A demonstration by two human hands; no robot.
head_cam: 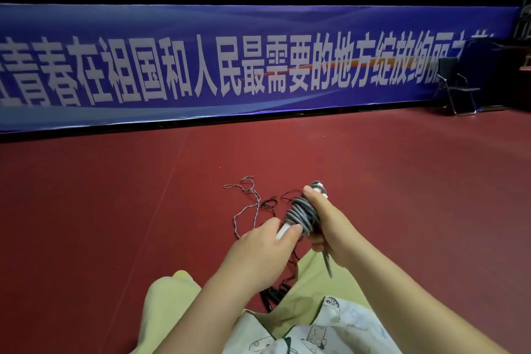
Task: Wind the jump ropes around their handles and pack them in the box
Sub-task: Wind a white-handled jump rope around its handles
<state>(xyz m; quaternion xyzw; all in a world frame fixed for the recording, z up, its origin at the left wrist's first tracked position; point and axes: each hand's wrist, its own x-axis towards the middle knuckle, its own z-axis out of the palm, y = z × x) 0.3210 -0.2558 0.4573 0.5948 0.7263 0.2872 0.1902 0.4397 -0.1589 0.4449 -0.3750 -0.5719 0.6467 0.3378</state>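
A grey jump rope [301, 214] is coiled in several turns around its white handles, held up over the red floor. My left hand [265, 247] grips the lower end of a white handle [283, 231]. My right hand [323, 224] wraps around the coil and the upper handle end, and a short grey rope tail [327, 261] hangs below it. A black jump rope [270, 293] with black handles lies on the floor between my knees. A thin grey-and-white rope [248, 204] lies loose on the floor further out. No box is in view.
I sit on a red sports floor [115, 210]. A long blue banner with white characters [230, 66] runs along the barrier ahead. A black folding chair [457, 86] stands at the far right. My legs in pale yellow-green trousers [172, 296] fill the foreground.
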